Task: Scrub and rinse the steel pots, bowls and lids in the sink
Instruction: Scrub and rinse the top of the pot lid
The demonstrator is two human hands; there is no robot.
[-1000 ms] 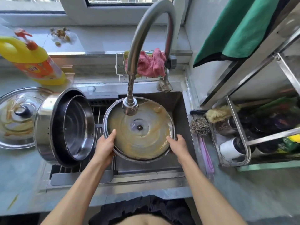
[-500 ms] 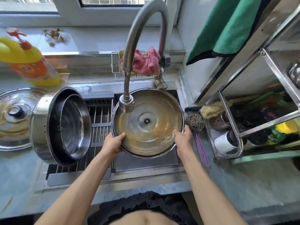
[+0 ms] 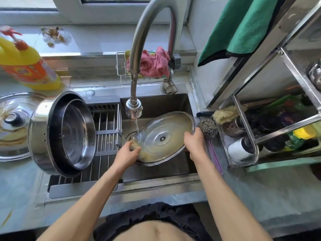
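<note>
We see the steel lid (image 3: pixel 166 138) tilted inside the sink (image 3: pixel 175 103) under the faucet (image 3: pixel 134 110), near its right edge. The left hand (image 3: pixel 127 154) curls around its lower-left rim; the right hand (image 3: pixel 194 141) grips its right rim.

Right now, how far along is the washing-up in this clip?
Early to midway. Looking done: the shiny nested steel pots tipped on the sink rack. In hand: the round steel lid, still smeared brown, under the tap's water stream, held by left hand and right hand. Left: the smeared steel lid with a black knob on the counter.
</note>
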